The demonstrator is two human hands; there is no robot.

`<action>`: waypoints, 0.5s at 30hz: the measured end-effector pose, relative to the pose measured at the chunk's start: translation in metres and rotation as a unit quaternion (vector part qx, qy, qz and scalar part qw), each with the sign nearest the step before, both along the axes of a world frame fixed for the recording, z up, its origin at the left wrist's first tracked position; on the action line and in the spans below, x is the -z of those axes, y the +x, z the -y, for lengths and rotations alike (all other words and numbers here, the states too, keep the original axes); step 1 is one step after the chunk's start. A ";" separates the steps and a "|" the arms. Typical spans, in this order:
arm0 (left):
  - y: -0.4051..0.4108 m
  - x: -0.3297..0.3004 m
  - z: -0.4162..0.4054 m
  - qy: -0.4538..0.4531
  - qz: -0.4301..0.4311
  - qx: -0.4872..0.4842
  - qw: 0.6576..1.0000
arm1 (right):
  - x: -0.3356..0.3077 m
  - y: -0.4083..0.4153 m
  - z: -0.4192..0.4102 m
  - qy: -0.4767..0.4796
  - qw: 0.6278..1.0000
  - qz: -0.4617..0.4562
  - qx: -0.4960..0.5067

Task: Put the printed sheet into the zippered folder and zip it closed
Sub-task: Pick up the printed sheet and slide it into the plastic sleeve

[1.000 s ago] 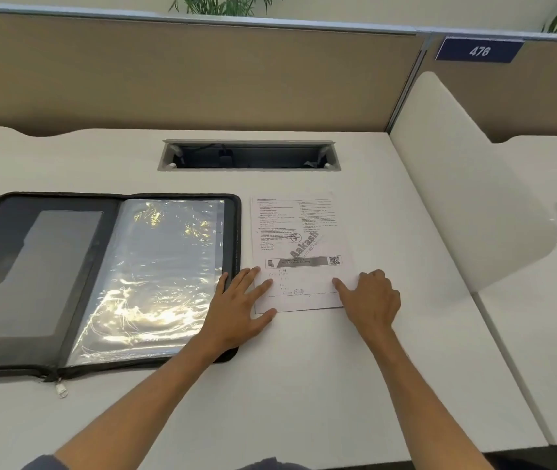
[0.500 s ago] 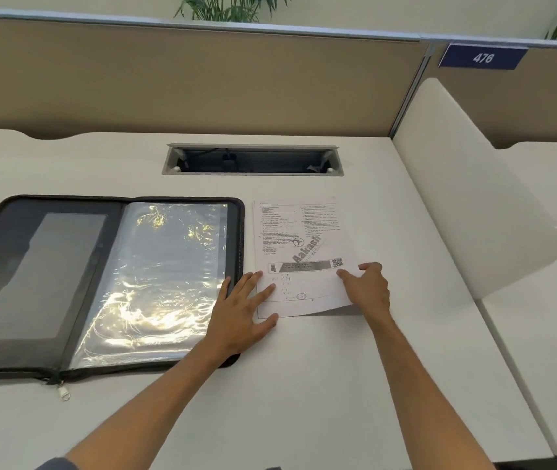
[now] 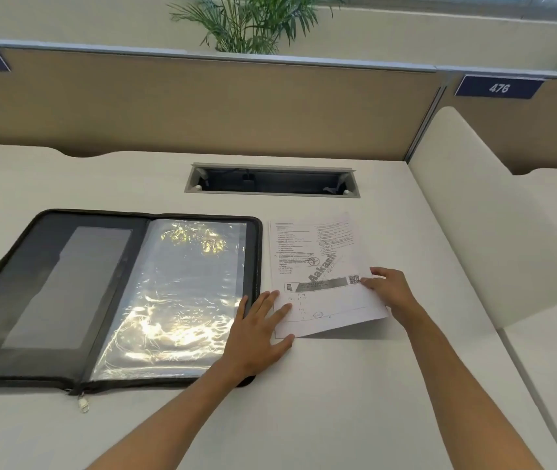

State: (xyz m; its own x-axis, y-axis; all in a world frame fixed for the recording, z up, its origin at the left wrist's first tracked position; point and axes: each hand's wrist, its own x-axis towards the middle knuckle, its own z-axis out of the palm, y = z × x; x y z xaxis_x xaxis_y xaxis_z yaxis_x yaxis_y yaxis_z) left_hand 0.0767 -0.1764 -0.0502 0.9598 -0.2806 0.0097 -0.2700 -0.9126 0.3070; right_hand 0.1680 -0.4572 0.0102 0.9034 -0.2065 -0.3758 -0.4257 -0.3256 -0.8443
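Lying just right of the open zippered folder (image 3: 114, 296), the printed sheet (image 3: 318, 276) is being pinched at its lifted right edge by the right hand (image 3: 390, 293), the left hand (image 3: 260, 329) pressing flat, fingers spread; peeling slowly should avoid creasing.

The pale desk (image 3: 321, 395) carries a black zippered folder (image 3: 66, 300) lying open and flat, just left of where the right hand (image 3: 390, 293) pinches the printed sheet (image 3: 314, 266). The sheet lies beside the folder's right edge, its near right corner lifted at the grip. A recessed cable tray (image 3: 272, 180) sits in the desk beyond the grip.
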 end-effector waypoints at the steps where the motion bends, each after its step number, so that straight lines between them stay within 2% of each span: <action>1: 0.000 -0.001 0.000 -0.003 -0.005 0.001 1.000 | 0.000 -0.001 0.000 0.016 1.000 0.013 0.006; 5: 0.001 -0.012 0.005 -0.062 -0.021 -0.010 0.998 | -0.002 -0.008 0.000 0.054 0.997 0.044 0.018; 8: 0.007 -0.032 0.007 -0.219 -0.027 -0.074 0.973 | -0.007 -0.012 0.001 0.095 0.992 0.074 0.043; 10: 0.020 -0.049 0.006 -0.357 -0.070 -0.158 0.918 | -0.013 -0.017 0.001 0.121 0.988 0.085 0.046; 12: 0.035 -0.065 0.005 -0.446 -0.153 -0.233 0.851 | -0.018 -0.021 0.000 0.150 0.984 0.093 0.037; 15: 0.050 -0.079 0.001 -0.564 -0.293 -0.241 0.734 | -0.027 -0.026 -0.005 0.178 0.978 0.105 0.031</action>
